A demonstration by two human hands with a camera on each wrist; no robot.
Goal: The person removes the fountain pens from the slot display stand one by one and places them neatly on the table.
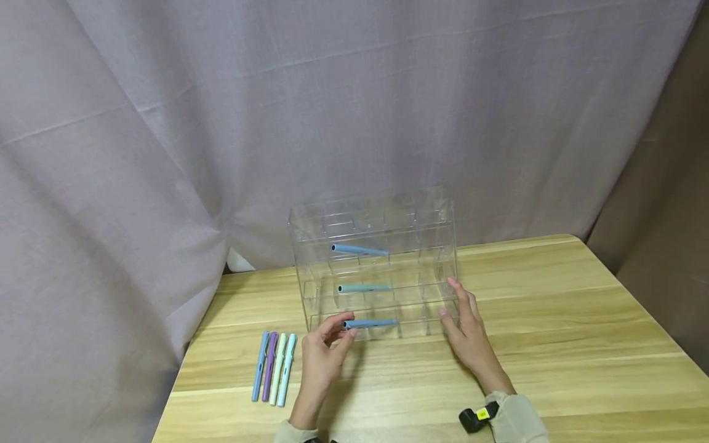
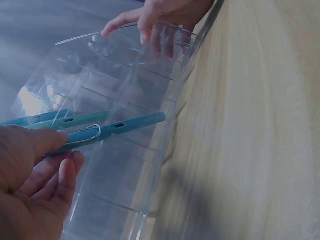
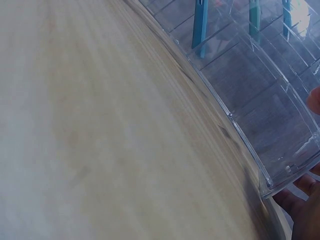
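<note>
A greyish-mauve curtain (image 1: 354, 111) hangs behind the wood-grain table (image 1: 565, 351); a brown surface (image 1: 659, 203) shows at far right.

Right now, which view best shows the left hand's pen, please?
The left wrist view: the pen is large, its clip visible. The head view shows it small; the right wrist view cuts it off.

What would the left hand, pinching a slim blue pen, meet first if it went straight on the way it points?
Most likely the lower front of the clear plastic tiered rack, just beyond the left hand; the see-through walls make depth hard to judge.
</note>
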